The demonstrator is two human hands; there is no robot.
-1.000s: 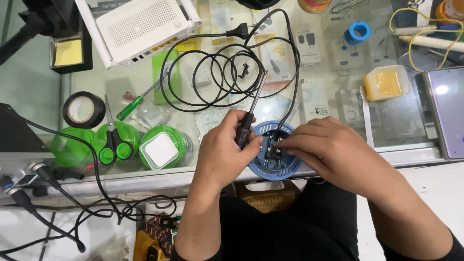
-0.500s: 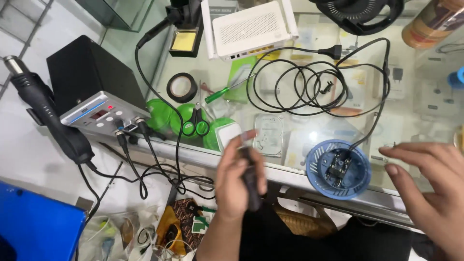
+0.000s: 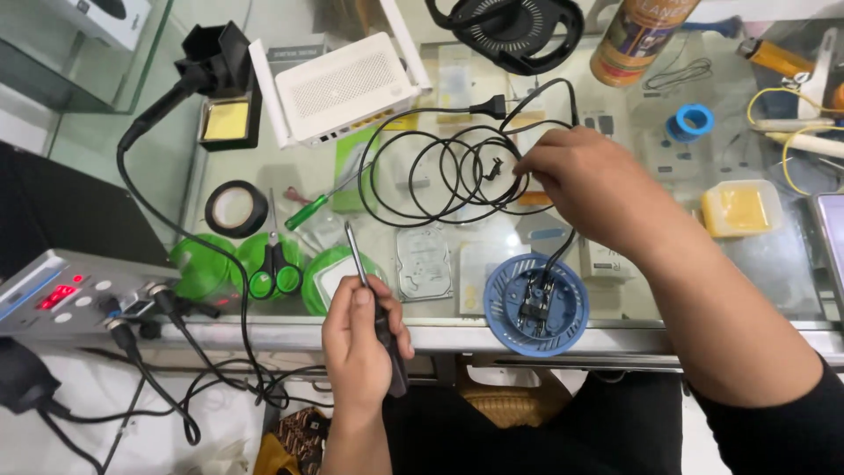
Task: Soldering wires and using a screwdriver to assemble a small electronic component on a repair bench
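Your left hand is clenched around the dark handle of a screwdriver, its thin metal shaft pointing up and away from you over the front edge of the glass table. Your right hand reaches forward and pinches the coiled black power cord at the right side of its loops. The cord lies in several loose rings on the table, its plug just beyond your right hand, and one strand runs down under that hand to the round blue slotted part, which sits near the table's front edge between your two hands. A small dark component sits at the middle of that blue disc.

To the left of your left hand lie green-handled scissors on green lids, a roll of black tape and a green-handled screwdriver. Beyond the cord stands a white router.

Half a second ago your right hand hovered open to the right of the blue part, touching nothing; now it has moved forward onto the cord. Your left hand then held the screwdriver lower, at the table's edge, shaft hidden; now the shaft shows above your fist. The view has also swung right, so the soldering station sits at the far left.
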